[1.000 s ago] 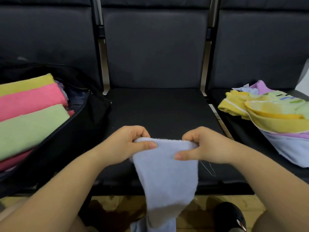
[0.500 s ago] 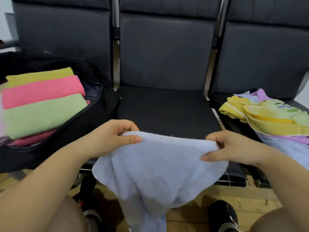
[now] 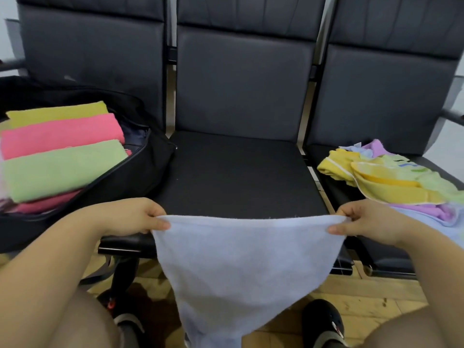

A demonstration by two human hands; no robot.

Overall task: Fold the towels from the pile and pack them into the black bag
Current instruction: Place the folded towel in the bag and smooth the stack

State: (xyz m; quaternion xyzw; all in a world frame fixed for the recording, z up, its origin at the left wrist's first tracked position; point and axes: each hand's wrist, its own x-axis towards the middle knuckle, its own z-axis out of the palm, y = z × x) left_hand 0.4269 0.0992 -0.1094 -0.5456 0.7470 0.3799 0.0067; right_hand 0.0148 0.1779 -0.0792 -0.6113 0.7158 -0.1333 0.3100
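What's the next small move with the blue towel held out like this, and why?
Probably lay it flat on the middle seat. The left hand and right hand pinch the light blue towel by its top corners, spread wide, the rest hanging unfolded toward the floor; the seat gives a folding surface.

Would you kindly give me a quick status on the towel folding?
Left hand and right hand each pinch a top corner of the blue towel, spread wide. Black bag open, folded towels inside. Middle seat unobstructed.
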